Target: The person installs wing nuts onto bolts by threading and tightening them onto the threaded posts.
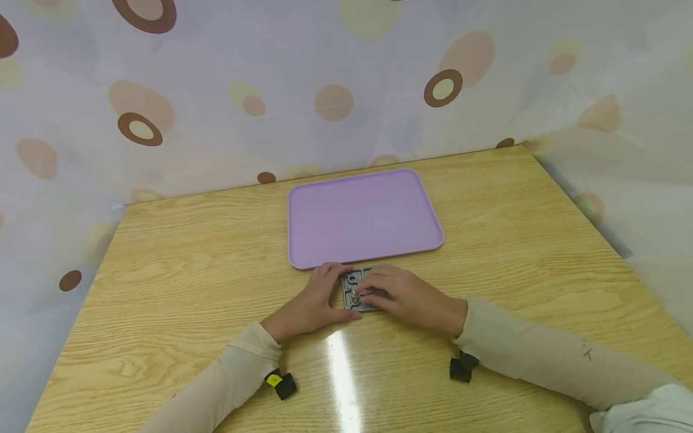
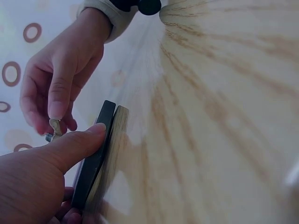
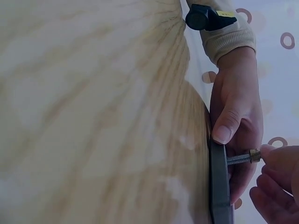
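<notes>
A grey rectangular plate (image 1: 352, 280) with raised ribs and rings lies flat on the table, just in front of the lilac tray. My left hand (image 1: 314, 304) holds it by its edges, thumb on the near side and fingers on the far side. From the plate rises a threaded bolt (image 3: 239, 159), upright. At its top is a brass-coloured wing nut (image 2: 55, 126), which my right hand (image 1: 403, 294) pinches between thumb and fingers. The right hand covers the plate's right part.
The lilac tray (image 1: 363, 219) lies behind the plate, near the back of the wooden table (image 1: 189, 270). A patterned curtain (image 1: 292, 72) hangs behind the table and along its sides. Each sleeve carries a small black wrist device (image 1: 285, 385).
</notes>
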Demonstrator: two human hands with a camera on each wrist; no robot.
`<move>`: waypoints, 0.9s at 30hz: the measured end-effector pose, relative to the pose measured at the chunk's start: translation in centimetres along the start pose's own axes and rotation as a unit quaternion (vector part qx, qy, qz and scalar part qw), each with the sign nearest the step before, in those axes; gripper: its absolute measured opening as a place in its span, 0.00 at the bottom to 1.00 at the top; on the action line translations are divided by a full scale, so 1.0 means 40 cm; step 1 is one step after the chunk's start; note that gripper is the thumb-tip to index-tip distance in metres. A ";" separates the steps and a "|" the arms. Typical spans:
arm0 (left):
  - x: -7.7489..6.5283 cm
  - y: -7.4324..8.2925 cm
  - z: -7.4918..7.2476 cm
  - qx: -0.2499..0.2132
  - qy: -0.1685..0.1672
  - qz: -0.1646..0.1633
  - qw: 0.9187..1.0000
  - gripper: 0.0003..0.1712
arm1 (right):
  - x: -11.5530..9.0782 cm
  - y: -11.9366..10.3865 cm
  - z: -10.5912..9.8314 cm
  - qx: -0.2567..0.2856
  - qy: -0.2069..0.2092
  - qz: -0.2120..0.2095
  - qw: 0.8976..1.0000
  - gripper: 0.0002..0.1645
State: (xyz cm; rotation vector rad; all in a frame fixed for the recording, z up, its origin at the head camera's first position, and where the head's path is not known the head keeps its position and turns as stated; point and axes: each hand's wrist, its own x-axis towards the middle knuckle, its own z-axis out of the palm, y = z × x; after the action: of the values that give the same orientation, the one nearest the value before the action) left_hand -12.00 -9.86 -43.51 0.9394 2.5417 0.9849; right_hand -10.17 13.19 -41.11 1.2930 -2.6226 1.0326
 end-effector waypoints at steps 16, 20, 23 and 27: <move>0.001 -0.007 0.004 -0.002 0.003 0.014 1.000 0.49 | 0.008 -0.002 0.009 -0.009 -0.022 0.031 0.999 0.21; 0.000 -0.005 0.003 0.000 0.001 0.011 1.000 0.49 | 0.010 -0.004 0.007 -0.010 -0.021 0.036 0.999 0.21; 0.001 -0.005 0.002 0.000 0.002 0.011 1.000 0.48 | 0.010 -0.004 0.003 -0.007 -0.018 0.036 0.999 0.20; 0.001 -0.005 0.002 -0.002 0.004 0.011 1.000 0.49 | 0.010 -0.002 0.001 -0.007 -0.012 0.033 0.999 0.19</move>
State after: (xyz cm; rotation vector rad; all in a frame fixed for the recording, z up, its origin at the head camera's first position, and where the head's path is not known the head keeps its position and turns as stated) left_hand -12.08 -9.92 -43.69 0.9662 2.5408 1.0020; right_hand -10.36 12.87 -40.96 1.2322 -2.7027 1.0118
